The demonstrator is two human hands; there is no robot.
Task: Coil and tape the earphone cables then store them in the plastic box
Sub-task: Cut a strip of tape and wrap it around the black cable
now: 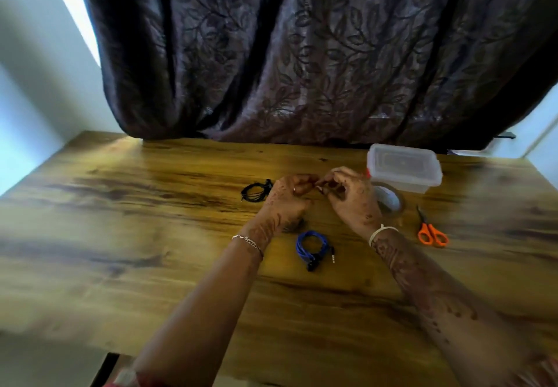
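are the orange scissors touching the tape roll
Apart. The head view shows bare wood between the scissors and the tape roll.

A home room: patterned curtain (dark, leaf-embossed) behind wooden table.

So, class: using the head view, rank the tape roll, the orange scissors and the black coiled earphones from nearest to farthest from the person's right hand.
From the right hand:
1. Tape roll, just beside it, to its right.
2. Orange scissors, further right and nearer the person.
3. Black coiled earphones, out left, beyond the left hand.

both hands raised, fingertips meeting
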